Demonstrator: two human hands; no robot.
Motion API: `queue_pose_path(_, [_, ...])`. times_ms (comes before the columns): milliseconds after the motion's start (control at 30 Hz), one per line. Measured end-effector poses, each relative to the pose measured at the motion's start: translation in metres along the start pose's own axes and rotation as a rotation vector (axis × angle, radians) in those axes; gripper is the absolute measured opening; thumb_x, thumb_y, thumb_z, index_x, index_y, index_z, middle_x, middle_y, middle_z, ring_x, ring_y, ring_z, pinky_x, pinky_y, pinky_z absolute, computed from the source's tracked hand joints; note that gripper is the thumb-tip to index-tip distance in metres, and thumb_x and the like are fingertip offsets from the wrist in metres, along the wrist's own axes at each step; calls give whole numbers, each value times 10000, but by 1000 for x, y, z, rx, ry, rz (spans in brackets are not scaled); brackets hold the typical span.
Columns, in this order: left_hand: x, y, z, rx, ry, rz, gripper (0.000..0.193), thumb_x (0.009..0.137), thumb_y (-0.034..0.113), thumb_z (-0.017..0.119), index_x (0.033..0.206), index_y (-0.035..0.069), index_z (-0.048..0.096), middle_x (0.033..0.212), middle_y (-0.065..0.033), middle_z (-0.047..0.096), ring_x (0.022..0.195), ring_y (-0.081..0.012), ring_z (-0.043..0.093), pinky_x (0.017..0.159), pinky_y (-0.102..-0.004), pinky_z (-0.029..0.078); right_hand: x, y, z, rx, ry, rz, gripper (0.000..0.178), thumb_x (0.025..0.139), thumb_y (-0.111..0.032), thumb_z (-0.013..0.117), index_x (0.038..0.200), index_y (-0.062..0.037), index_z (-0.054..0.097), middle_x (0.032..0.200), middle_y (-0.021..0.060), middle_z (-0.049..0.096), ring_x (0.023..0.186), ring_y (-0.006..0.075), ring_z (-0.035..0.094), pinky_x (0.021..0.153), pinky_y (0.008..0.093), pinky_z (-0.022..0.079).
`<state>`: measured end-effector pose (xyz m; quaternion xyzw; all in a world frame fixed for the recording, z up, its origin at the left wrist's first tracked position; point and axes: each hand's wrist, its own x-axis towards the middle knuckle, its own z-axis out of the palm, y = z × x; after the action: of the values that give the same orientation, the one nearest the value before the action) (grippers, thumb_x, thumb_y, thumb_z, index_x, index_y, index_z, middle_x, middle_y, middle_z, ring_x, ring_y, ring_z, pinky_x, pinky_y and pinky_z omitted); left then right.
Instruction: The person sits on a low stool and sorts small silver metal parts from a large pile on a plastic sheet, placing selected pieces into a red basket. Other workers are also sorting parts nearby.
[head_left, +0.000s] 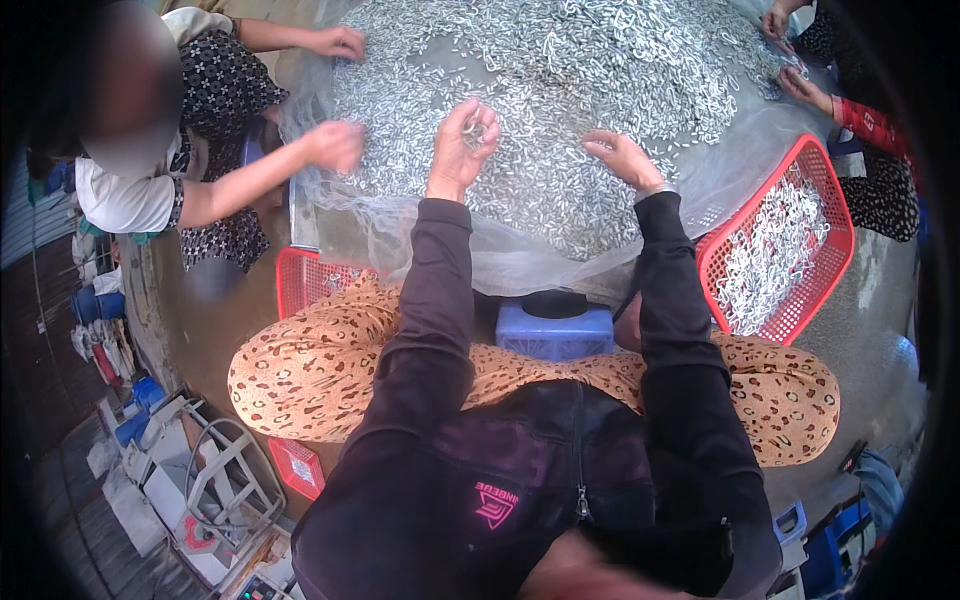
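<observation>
**Sorting small metal pieces at a crowded desk**

Reaching forward in black sleeves, a person works both hands over a broad heap of small silvery metal pieces (600, 80) spread on a clear plastic sheet (520, 260) across the desk. The left hand (462, 140), at about 11 o'clock from the picture's centre, is lifted off the heap with fingers curled closed around a few of the metal pieces. The right hand (622, 158), at about 1 o'clock, rests palm-down on the heap, fingers loosely spread and half open; whether it has hold of anything cannot be told. A red plastic basket (822, 170) partly filled with the same pieces sits at 3 o'clock, just beside the right forearm. A second red basket (300, 280) shows at 9 o'clock, and a blue plastic stool (555, 330) stands between the knees. A co-worker's hands (335, 145) touch the heap at 10 o'clock; another co-worker's hands (800, 88) work at 2 o'clock.
</observation>
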<state>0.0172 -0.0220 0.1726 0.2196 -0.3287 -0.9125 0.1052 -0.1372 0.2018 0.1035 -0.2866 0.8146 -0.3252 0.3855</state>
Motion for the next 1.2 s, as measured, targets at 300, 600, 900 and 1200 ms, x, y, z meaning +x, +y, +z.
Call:
queue_pose_path(300, [23,-16,-17,427,37,-140,175,833,97,612,991,43,559,755,13,499,551,-45,437,379,-144,273,21,26,13,14,307,59,404,787,-299,666,1114,-65,624,1040,183,646,980,314,615,869,376,462])
queue_pose_path(600, [57,-74,-23,1884,-9,409,282,718,266,746,801,11,658,729,-180,638,720,-326,630,683,-410,488,7,10,47,-175,293,6,233,793,-248,621,922,-60,669,860,142,673,863,299,635,771,380,479])
queue_pose_path(900, [33,-12,-11,1495,84,57,393,788,393,677,644,29,633,625,-49,595,601,-169,556,595,-326,435,3,-1,-5,380,164,23,240,814,-212,646,949,-18,694,791,76,672,714,169,613,704,281,472])
queue_pose_path(1200, [29,-13,21,79,-136,-71,115,860,170,577,887,62,550,839,-32,560,551,-67,442,377,-145,252,-37,-14,-47,1543,-36,-508,171,896,-213,583,824,-74,513,785,17,407,689,95,434,432,157,288])
